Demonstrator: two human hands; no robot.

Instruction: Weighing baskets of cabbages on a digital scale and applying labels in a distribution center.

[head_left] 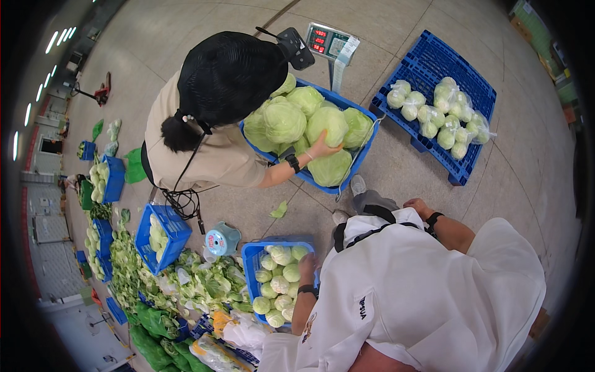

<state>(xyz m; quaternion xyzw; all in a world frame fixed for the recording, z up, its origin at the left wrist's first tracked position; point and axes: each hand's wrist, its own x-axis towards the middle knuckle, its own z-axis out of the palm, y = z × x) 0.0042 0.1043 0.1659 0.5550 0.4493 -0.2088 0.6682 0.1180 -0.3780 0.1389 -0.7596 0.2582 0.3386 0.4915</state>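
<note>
My left hand hangs over the right edge of a blue crate of small round cabbages. It is dark and its fingers are mostly hidden; whether it touches the rim is unclear. My right hand is beside my waist, fingers curled in, with nothing seen in it. Across from me a person in a beige shirt and black cap bends over a larger blue crate heaped with big green cabbages. One hand of that person rests on a cabbage.
A digital scale display stands behind the large crate. To the right, a blue pallet carries bagged cabbages. A light-blue stool, loose leaves, green sacks and more crates crowd the left. One leaf lies between the crates.
</note>
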